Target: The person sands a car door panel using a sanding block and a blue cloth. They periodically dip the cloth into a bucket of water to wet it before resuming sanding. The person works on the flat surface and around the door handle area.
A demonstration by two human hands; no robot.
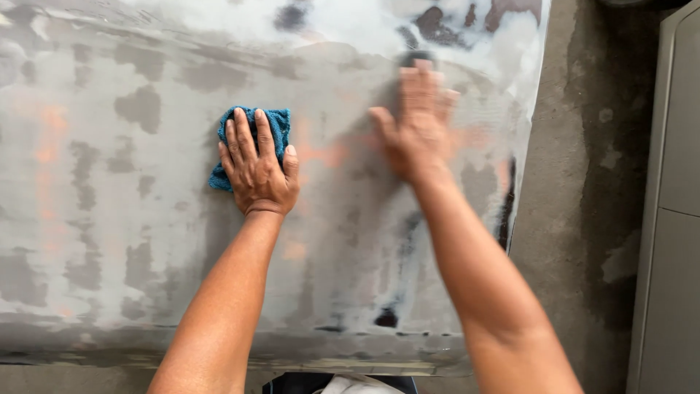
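Under the left hand (257, 169) fingers lies a blue cloth (271, 124).

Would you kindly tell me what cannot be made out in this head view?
- Right hand: motion-blurred, so any contact with the panel is unclear.
- Cloth: mostly hidden beneath the left hand.
- Panel: cut off by top and left edges.
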